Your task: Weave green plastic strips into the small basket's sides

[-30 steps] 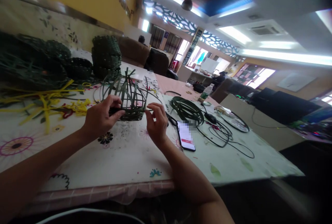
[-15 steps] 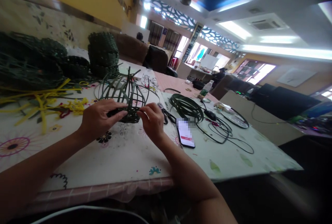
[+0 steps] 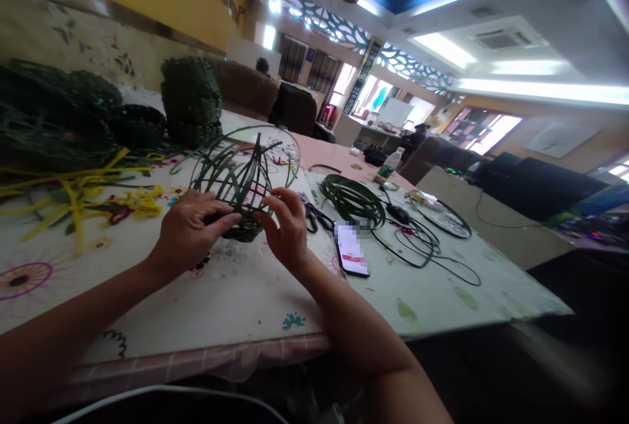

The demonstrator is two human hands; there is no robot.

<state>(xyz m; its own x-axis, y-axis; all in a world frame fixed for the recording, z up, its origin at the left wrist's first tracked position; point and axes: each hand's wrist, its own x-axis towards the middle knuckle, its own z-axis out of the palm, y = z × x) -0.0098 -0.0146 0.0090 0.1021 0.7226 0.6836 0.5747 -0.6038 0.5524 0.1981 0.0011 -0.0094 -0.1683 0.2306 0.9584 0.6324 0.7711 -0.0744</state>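
Half-woven basket [image 3: 240, 194], head cam: btwn both hands, on or just over the tablecloth [image 3: 230, 306], loose strips [image 3: 258, 152] sticking up. L hand [image 3: 189, 227] pinches its near-left edge, thumb vs fingers; R hand [image 3: 285, 224] at right side, fingers bent, can't tell if pinching anything. Risk: if L grip eases, weave might loosen; too hard a R tug could kink strips or skew the shape.

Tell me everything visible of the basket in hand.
The basket is dark green, of flat, plastic-looking strips. Its lower part is tightly woven; above, strips arch and cross openly, some ends sticking up. It is upright over the cloth, contact beneath unclear. The left hand holds its near left side; the right hand touches its right side.
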